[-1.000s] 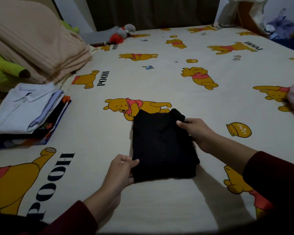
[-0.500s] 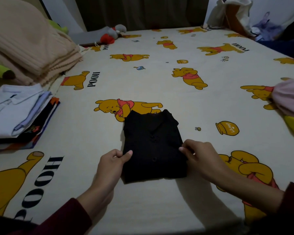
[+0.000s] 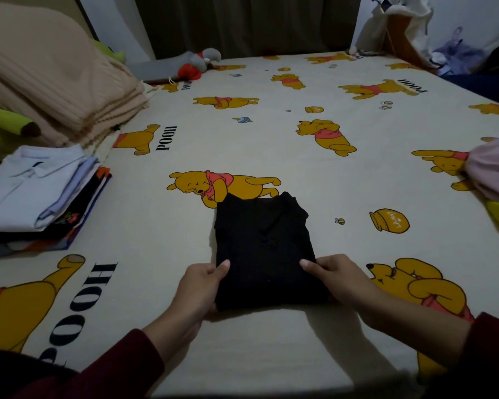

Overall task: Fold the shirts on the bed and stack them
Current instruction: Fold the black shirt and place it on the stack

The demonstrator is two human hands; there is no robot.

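Note:
A folded black collared shirt lies flat on the bed, collar end away from me. My left hand grips its near left edge, thumb on top and fingers tucked under. My right hand grips the near right edge the same way. At the left of the bed sits a stack of folded shirts, with a white collared one on top and dark and orange ones beneath.
A folded beige blanket lies at the far left, a green plush toy beside it. A grey and red plush sits at the bed's far end. Pink and yellow garments lie at the right edge. Bags stand at the far right corner.
My right hand has moved from the shirt's far right corner down to its near right edge. My left hand stays at the near left edge.

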